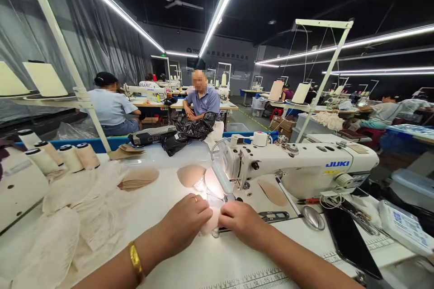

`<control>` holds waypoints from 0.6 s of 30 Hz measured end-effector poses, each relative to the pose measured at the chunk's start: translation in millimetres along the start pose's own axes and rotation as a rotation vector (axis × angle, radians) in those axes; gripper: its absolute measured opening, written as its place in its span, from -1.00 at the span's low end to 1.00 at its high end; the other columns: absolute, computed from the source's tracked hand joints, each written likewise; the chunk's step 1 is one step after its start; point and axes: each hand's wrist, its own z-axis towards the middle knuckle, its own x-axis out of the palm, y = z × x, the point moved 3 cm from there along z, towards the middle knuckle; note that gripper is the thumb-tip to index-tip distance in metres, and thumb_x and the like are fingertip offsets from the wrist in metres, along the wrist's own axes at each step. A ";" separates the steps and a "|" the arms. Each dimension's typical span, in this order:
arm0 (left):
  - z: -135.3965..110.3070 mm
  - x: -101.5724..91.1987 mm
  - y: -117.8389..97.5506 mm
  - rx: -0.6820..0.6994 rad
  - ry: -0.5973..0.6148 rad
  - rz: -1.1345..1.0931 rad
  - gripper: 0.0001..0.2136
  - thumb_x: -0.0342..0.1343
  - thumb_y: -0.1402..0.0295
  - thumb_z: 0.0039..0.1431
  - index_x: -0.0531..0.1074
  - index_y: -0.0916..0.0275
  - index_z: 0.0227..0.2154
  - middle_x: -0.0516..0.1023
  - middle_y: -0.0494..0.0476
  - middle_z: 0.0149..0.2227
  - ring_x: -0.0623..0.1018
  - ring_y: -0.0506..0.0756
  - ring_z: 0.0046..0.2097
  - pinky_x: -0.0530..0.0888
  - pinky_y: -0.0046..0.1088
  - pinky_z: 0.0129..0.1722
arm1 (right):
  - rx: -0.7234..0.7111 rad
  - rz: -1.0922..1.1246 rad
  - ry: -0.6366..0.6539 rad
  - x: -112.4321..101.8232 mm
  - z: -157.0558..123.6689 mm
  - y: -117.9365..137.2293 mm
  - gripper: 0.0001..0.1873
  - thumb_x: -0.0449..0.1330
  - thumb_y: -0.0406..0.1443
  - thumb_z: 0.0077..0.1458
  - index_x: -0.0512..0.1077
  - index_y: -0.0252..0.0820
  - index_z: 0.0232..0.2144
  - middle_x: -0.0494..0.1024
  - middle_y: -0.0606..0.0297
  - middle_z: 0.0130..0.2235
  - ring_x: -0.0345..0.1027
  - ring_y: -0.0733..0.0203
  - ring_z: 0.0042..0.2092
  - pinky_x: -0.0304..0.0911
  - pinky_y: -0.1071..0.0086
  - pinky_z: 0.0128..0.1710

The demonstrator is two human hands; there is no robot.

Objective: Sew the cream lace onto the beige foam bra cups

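A white JUKI sewing machine (301, 162) stands in front of me, its lamp (222, 176) glaring over the needle area. Just below that lamp, my left hand (188, 216) is closed, thumb and fingers pinching a pale fabric piece (212, 223). Opposite it, my right hand (242, 221) is closed too, its fingertips pinched at the right edge of the same fabric. Glare and fingers hide most of the fabric and the needle tip. Behind my left hand lies a beige oval pad (190, 175); farther left is a stack of similar pads (139, 178).
Cream fabric pieces (91, 216) spread on the left, with thread cones (71, 158) behind. To the right lie a pen (288, 196), a round metal dish (312, 218) and a phone (351, 239). A black plastic bag (190, 133) sits behind. A person (201, 101) faces me.
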 end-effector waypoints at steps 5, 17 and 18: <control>28.6 26.0 0.1 -0.081 0.045 -0.008 -0.79 0.10 0.47 0.35 0.37 0.21 -0.45 0.51 0.14 -0.33 0.49 0.20 -0.32 0.34 -0.27 -0.37 | -0.013 0.091 -0.005 -9.9 -5.2 -17.8 -0.70 0.12 -0.60 0.21 0.48 -0.11 -0.25 0.61 0.35 -0.22 0.31 0.20 -0.20 0.16 0.38 -0.25; 26.1 51.0 -10.0 -0.012 -0.265 -0.109 -0.80 -0.08 0.52 0.38 0.34 0.20 -0.36 0.42 0.11 -0.35 0.35 0.17 -0.33 0.33 -0.23 -0.28 | 0.001 0.321 0.051 -35.2 -11.9 -20.8 -0.62 0.09 -0.59 0.12 0.55 -0.10 -0.20 0.57 0.28 -0.26 0.31 0.16 -0.23 0.20 0.35 -0.29; 27.2 54.0 -10.9 -0.017 -0.279 -0.106 -0.81 -0.08 0.51 0.37 0.36 0.19 -0.34 0.41 0.12 -0.35 0.34 0.18 -0.33 0.32 -0.23 -0.28 | 0.003 0.330 0.053 -35.5 -12.3 -21.0 -0.62 0.10 -0.59 0.10 0.55 -0.10 -0.21 0.57 0.28 -0.26 0.32 0.15 -0.23 0.20 0.35 -0.29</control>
